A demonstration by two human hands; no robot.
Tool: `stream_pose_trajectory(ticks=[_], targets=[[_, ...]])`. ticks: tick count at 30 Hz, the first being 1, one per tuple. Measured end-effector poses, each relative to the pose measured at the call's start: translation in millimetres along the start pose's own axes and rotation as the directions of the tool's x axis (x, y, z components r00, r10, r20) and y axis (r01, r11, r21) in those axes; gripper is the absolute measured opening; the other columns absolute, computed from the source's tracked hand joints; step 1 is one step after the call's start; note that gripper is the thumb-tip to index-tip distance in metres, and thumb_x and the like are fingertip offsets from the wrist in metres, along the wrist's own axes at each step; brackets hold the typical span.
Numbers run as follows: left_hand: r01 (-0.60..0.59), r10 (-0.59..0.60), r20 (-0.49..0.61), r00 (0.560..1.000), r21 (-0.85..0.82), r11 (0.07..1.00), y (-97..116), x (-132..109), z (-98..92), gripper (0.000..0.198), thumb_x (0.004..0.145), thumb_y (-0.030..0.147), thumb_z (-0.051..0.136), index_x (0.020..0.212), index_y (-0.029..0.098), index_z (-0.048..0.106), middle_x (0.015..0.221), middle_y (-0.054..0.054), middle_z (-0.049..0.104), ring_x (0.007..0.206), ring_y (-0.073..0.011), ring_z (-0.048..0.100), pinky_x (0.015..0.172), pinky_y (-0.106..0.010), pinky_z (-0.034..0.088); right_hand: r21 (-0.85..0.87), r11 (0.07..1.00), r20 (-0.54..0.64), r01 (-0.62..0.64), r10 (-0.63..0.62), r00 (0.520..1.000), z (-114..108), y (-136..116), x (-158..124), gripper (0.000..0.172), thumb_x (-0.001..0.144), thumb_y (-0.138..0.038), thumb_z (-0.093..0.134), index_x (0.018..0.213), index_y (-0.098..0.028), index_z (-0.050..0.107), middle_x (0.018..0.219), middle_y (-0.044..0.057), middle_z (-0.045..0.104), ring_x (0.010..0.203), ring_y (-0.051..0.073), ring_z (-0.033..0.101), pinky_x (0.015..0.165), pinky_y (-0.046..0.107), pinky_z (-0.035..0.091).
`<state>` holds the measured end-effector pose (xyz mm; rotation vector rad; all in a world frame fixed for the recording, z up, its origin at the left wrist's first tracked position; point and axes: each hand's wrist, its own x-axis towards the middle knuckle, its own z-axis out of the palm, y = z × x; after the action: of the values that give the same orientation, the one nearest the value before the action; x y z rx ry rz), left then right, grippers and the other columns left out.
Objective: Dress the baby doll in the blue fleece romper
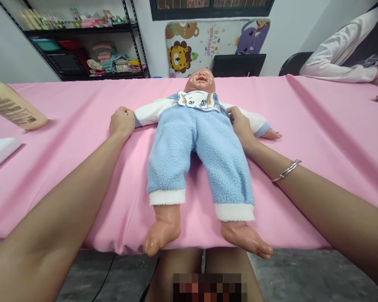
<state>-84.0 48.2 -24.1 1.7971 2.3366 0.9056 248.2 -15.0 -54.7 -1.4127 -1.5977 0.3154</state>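
A baby doll [202,82] lies on its back on the pink-covered table, feet over the near edge. It wears fluffy light blue overalls [173,147] with white cuffs, an animal-face bib front, and a white top with blue sleeve ends. My left hand [122,121] is closed around the end of the doll's sleeve [151,112] on the left, hiding the doll's hand there. At the overalls' right side, my right hand [239,126] has its fingers bent against the clothes near the doll's armpit; its fingertips are partly hidden. The doll's other hand [271,134] lies free on the cloth.
A lotion bottle [15,105] lies at the left, behind a white flat object [1,153]. At the far right a person's white sleeve [340,46] rests by the table. Black shelves [82,31] with folded cloths stand behind, beside a black monitor-like panel [239,65].
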Motion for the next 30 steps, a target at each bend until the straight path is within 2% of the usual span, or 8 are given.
stream_pose_trajectory(ticks=[5, 10, 21, 30], targets=[[0.033, -0.034, -0.018, 0.999, -0.028, 0.999, -0.4, 0.3, 1.1, 0.037, 0.091, 0.023, 0.039, 0.115, 0.014, 0.066, 0.124, -0.014, 0.067, 0.11, -0.0285, 0.06, 0.093, -0.043, 0.047, 0.008, 1.0, 0.018, 0.014, -0.014, 1.0, -0.1, 0.9, -0.1, 0.013, 0.085, -0.035, 0.051, 0.09, -0.022, 0.047, 0.075, 0.003, 0.058, 0.072, 0.022, 0.052, 0.069, 0.034, 0.038], [0.042, -0.043, -0.015, 0.999, -0.026, 0.999, -1.8, 2.4, 0.8, 0.036, 0.091, 0.022, 0.041, 0.114, 0.013, 0.066, 0.124, -0.014, 0.066, 0.109, -0.0284, 0.06, 0.092, -0.042, 0.047, -0.013, 0.999, 0.046, -0.04, 0.041, 0.998, -2.3, -6.6, -1.1, 0.008, 0.085, -0.029, 0.049, 0.09, -0.022, 0.046, 0.073, 0.002, 0.055, 0.073, 0.023, 0.053, 0.072, 0.035, 0.037], [0.035, -0.035, -0.002, 0.999, 0.007, 0.999, -0.3, 1.5, 0.1, 0.039, 0.091, 0.023, 0.039, 0.115, 0.013, 0.068, 0.124, -0.016, 0.066, 0.111, -0.0309, 0.061, 0.085, -0.038, 0.046, 0.009, 1.0, 0.019, -0.006, 0.006, 1.0, -0.4, -0.4, -1.2, 0.013, 0.085, -0.034, 0.05, 0.091, -0.022, 0.048, 0.075, 0.003, 0.058, 0.074, 0.022, 0.053, 0.07, 0.035, 0.038], [0.041, -0.041, -0.003, 0.999, 0.033, 0.999, 1.6, 0.9, 0.8, 0.039, 0.091, 0.022, 0.038, 0.114, 0.015, 0.069, 0.124, -0.015, 0.067, 0.111, -0.0314, 0.061, 0.083, -0.037, 0.045, 0.005, 0.999, 0.016, -0.052, 0.052, 0.999, -1.0, -7.2, -2.4, 0.011, 0.085, -0.032, 0.05, 0.089, -0.022, 0.046, 0.074, 0.003, 0.057, 0.073, 0.023, 0.053, 0.071, 0.035, 0.038]])
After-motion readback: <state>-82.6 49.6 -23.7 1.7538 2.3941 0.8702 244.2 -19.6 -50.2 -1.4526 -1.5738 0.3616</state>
